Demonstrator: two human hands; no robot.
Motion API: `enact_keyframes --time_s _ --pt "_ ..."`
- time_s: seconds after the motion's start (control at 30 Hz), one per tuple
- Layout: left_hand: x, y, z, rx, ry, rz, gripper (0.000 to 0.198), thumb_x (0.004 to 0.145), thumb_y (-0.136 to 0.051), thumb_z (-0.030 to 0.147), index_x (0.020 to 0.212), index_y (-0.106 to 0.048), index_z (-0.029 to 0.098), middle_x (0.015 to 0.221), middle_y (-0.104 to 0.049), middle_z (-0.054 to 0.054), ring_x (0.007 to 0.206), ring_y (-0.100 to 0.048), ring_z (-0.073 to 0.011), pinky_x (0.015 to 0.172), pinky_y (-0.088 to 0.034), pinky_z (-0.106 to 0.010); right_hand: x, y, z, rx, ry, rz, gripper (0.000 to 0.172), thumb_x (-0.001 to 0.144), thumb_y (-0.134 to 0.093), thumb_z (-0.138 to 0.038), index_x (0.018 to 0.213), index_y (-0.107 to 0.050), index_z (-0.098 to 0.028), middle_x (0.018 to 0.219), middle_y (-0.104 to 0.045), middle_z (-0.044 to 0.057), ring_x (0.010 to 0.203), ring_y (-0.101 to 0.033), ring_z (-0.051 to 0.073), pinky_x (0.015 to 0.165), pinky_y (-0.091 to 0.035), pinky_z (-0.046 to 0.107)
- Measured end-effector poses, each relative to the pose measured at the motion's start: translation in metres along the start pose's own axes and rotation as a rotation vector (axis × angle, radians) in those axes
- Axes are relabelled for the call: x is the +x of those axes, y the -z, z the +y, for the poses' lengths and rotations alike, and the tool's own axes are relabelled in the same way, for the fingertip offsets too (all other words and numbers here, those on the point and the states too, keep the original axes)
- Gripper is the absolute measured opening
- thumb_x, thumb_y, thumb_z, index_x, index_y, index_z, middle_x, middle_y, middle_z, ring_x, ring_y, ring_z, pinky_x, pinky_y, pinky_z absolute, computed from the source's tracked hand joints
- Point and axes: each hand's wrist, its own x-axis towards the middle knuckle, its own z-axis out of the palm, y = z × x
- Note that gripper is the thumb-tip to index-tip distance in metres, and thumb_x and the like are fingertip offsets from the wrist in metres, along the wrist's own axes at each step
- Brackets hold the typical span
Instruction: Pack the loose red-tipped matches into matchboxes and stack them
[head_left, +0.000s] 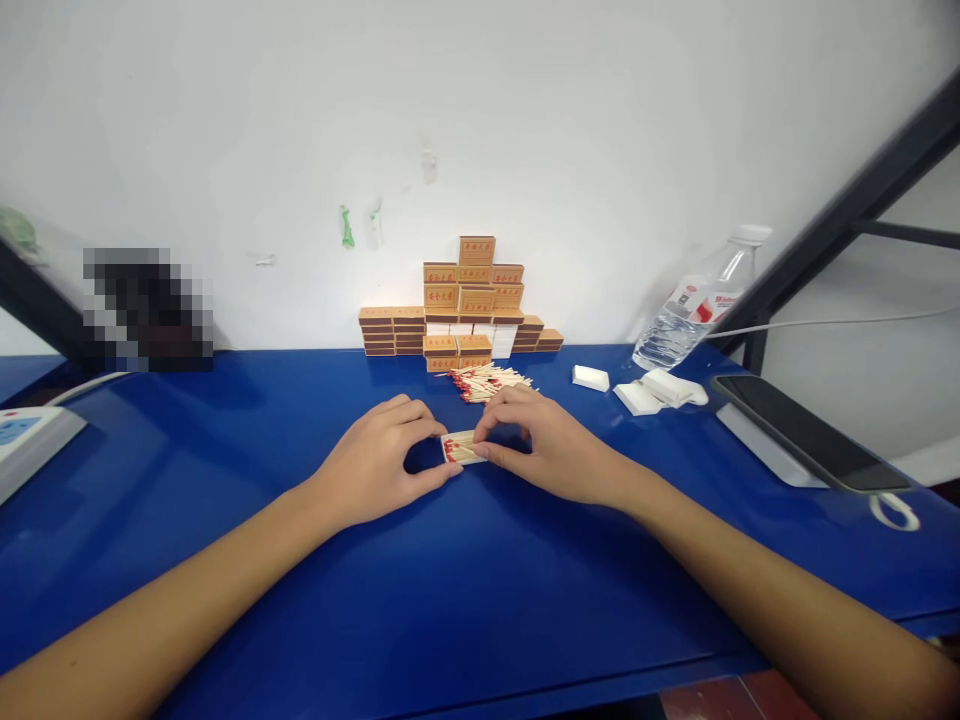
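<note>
A small white matchbox tray (471, 461) lies on the blue table, with red-tipped matches (457, 446) inside it. My left hand (382, 455) holds the tray's left end between thumb and fingers. My right hand (555, 450) is over the tray's right end, thumb and index finger pinched together at the matches; its fingers partly hide that end. Just behind the tray is a loose pile of matches (487, 382), their red heads mostly toward the left.
Orange matchboxes (476, 300) are stacked in steps against the wall, with white trays (504, 340) among them. To the right are white empty trays (591, 378), a phone (810, 430) on a stand and a tilted water bottle (694, 305). A power strip (37, 440) sits left.
</note>
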Motion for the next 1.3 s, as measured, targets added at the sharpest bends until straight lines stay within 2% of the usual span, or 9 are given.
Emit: enact_keyframes --time_s 0.23,0.37,0.53,0.67,0.73,0.87,0.97,1.13,1.3 --pt "0.001 0.001 0.002 0.002 -0.025 -0.015 0.03 0.095 -0.073 0.044 0.109 -0.075 0.018 0.101 -0.071 -0.008 0.092 -0.064 -0.0239 0.086 -0.056 -0.042 -0.002 0.004 0.002 -0.025 0.035 -0.107 0.008 0.101 -0.064 -0.022 0.094 -0.068 -0.021 0.1 -0.065 0.005 0.099 -0.058 0.021 0.091 -0.048 0.038" --pt "0.0 0.0 0.003 0.011 -0.04 -0.02 0.03 0.095 -0.072 0.044 0.11 -0.074 0.018 0.102 -0.071 -0.008 0.092 -0.063 -0.0239 0.087 -0.056 -0.043 -0.005 0.002 0.0 -0.06 0.033 -0.105 0.012 0.106 -0.056 -0.024 0.097 -0.064 -0.021 0.104 -0.061 0.007 0.098 -0.057 0.021 0.088 -0.049 0.037" --pt "-0.001 0.0 0.005 0.006 -0.049 -0.032 0.03 0.095 -0.072 0.044 0.112 -0.074 0.019 0.102 -0.071 -0.008 0.094 -0.064 -0.0247 0.087 -0.056 -0.043 -0.004 0.002 0.0 -0.091 0.055 -0.05 0.008 0.103 -0.059 -0.023 0.1 -0.067 -0.022 0.106 -0.063 0.008 0.104 -0.058 0.023 0.092 -0.049 0.04" --pt "0.0 0.001 0.009 -0.031 -0.064 -0.013 0.026 0.094 -0.073 0.043 0.109 -0.075 0.021 0.102 -0.072 -0.008 0.092 -0.065 -0.0237 0.086 -0.057 -0.042 0.001 0.01 0.024 -0.193 -0.02 0.124 0.008 0.101 -0.06 -0.023 0.098 -0.067 -0.021 0.097 -0.064 0.007 0.092 -0.061 0.023 0.082 -0.05 0.038" --pt "0.0 0.002 0.01 -0.051 -0.078 -0.009 0.027 0.095 -0.073 0.043 0.109 -0.075 0.021 0.103 -0.072 -0.008 0.093 -0.065 -0.0237 0.087 -0.057 -0.042 0.003 0.016 0.04 -0.268 -0.059 0.173 0.004 0.098 -0.063 -0.022 0.097 -0.066 -0.02 0.096 -0.065 0.007 0.091 -0.061 0.024 0.082 -0.049 0.039" --pt "0.0 0.001 0.007 -0.047 -0.057 -0.045 0.028 0.095 -0.072 0.044 0.111 -0.075 0.021 0.104 -0.072 -0.008 0.096 -0.065 -0.0241 0.088 -0.057 -0.041 0.003 0.03 0.06 -0.308 -0.06 0.106 0.005 0.095 -0.064 -0.024 0.096 -0.068 -0.02 0.099 -0.065 0.009 0.097 -0.061 0.026 0.086 -0.049 0.04" --pt "-0.001 0.0 0.004 -0.045 -0.034 -0.047 0.03 0.095 -0.072 0.045 0.109 -0.075 0.02 0.103 -0.072 -0.008 0.095 -0.065 -0.0238 0.086 -0.057 -0.041 0.002 0.036 0.061 -0.31 -0.104 0.094 0.008 0.094 -0.064 -0.026 0.091 -0.069 -0.02 0.094 -0.066 0.008 0.09 -0.062 0.024 0.08 -0.048 0.037" --pt "-0.001 0.001 0.004 -0.024 -0.035 -0.029 0.03 0.095 -0.072 0.045 0.111 -0.075 0.02 0.103 -0.072 -0.008 0.094 -0.065 -0.0239 0.087 -0.056 -0.042 0.004 0.026 0.053 -0.327 -0.186 0.113 0.02 0.091 -0.071 -0.039 0.084 -0.067 -0.02 0.09 -0.064 0.006 0.078 -0.06 0.02 0.073 -0.046 0.034" --pt "-0.001 0.0 0.004 -0.026 -0.033 -0.032 0.029 0.095 -0.072 0.044 0.109 -0.075 0.02 0.103 -0.072 -0.008 0.094 -0.065 -0.0239 0.086 -0.057 -0.042 0.003 0.023 0.055 -0.321 -0.148 0.073 0.015 0.092 -0.069 -0.034 0.088 -0.063 -0.02 0.095 -0.063 0.006 0.08 -0.059 0.02 0.074 -0.046 0.034"
